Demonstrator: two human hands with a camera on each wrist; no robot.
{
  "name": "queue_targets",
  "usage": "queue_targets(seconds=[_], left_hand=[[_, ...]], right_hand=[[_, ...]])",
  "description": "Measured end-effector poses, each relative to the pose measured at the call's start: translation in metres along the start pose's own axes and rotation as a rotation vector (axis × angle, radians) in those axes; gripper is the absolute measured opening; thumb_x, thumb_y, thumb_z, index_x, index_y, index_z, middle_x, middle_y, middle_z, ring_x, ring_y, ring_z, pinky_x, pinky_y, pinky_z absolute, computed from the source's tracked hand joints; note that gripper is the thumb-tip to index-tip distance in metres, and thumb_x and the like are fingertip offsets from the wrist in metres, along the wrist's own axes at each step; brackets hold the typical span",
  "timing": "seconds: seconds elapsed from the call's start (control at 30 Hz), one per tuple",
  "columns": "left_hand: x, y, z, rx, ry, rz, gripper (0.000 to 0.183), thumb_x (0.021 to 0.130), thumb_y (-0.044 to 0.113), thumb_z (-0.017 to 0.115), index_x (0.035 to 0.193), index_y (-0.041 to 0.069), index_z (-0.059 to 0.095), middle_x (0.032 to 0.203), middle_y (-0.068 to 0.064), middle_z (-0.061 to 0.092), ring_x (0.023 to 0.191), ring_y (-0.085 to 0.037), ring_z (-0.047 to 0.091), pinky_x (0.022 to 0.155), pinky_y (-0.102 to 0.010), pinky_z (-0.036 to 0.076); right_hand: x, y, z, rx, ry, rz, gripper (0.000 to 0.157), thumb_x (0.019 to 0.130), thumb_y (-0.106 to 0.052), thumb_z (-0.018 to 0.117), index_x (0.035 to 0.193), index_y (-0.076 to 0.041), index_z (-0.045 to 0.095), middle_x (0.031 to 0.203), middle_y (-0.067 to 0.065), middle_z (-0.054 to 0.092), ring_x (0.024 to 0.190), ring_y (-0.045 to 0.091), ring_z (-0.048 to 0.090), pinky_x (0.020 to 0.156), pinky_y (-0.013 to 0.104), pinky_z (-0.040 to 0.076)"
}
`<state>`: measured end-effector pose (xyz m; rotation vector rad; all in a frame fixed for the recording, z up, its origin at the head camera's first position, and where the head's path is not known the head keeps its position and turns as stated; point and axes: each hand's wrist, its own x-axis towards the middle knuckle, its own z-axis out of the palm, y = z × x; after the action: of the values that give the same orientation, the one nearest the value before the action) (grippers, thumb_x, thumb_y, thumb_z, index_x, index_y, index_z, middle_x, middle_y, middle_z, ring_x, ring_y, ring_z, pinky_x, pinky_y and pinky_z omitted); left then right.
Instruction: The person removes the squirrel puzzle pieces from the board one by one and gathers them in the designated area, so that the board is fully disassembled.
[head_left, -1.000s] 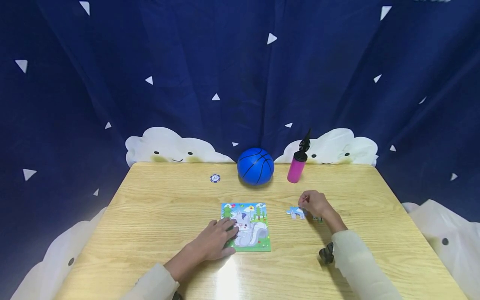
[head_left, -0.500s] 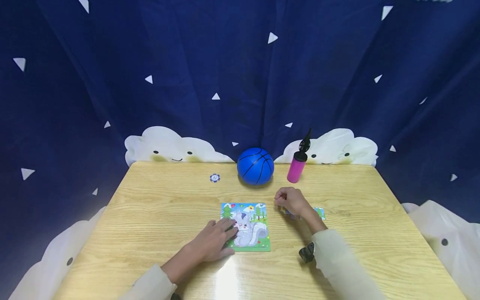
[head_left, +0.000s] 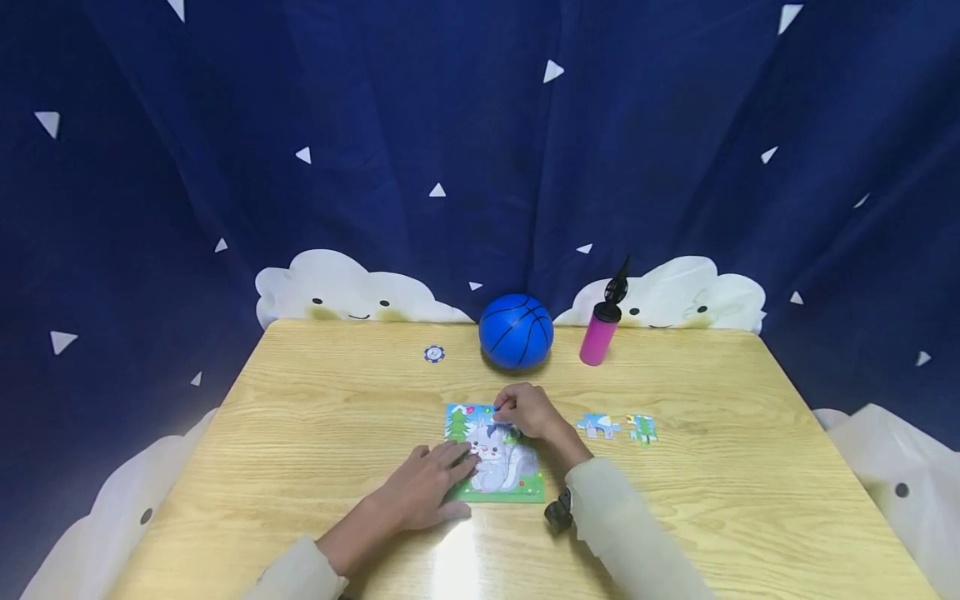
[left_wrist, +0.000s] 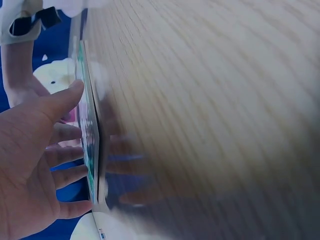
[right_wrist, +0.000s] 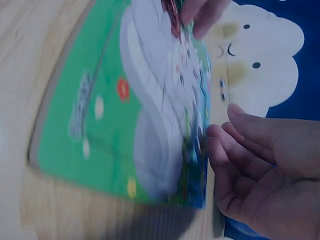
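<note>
A square jigsaw puzzle with a grey squirrel on green ground lies flat on the table. My left hand rests on its left side, fingers spread and straight over the picture. In the left wrist view those fingertips touch the puzzle's face, and the puzzle appears edge-on. Over the puzzle's upper right part is my right hand, which hides some of the trees and sky. The right wrist view shows its fingers loosely bent, the thumb apart from them, with no piece visible between.
Two loose jigsaw pieces, one with a cloud and one with a tree, lie right of the puzzle. Behind stand a blue basketball and a pink hand pump. A round blue-white chip lies at the back left.
My right hand has moved left from the loose pieces to above the puzzle, leaving both pieces uncovered. My left hand has stayed on the puzzle.
</note>
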<state>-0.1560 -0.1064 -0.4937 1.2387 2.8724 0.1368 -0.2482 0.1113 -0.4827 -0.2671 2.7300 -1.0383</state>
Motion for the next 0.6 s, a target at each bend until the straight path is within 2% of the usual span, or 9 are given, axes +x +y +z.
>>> queue_targets(seconds=[0.4,0.6], left_hand=[[-0.001,0.004,0.001,0.044,-0.012,0.015,0.066,0.087,0.054,0.055,0.138,0.012,0.050,0.144,-0.007,0.048,0.131,-0.027,0.046,0.094,-0.047,0.046],[0.000,0.004,0.004,0.062,-0.005,0.024,0.066,0.086,0.054,0.055,0.138,0.013,0.050,0.144,-0.005,0.048,0.131,-0.025,0.046,0.092,-0.044,0.046]], right_hand=[[0.002,-0.022,0.021,0.052,-0.042,0.014,0.011,0.083,-0.010,0.071,0.092,-0.005,0.069,0.072,0.001,0.063,0.061,0.009,0.052,0.054,0.019,0.041],[0.002,-0.026,0.024,0.000,-0.040,0.034,0.017,0.083,-0.013,0.070,0.098,-0.005,0.069,0.072,0.001,0.061,0.066,0.012,0.052,0.060,0.022,0.042]])
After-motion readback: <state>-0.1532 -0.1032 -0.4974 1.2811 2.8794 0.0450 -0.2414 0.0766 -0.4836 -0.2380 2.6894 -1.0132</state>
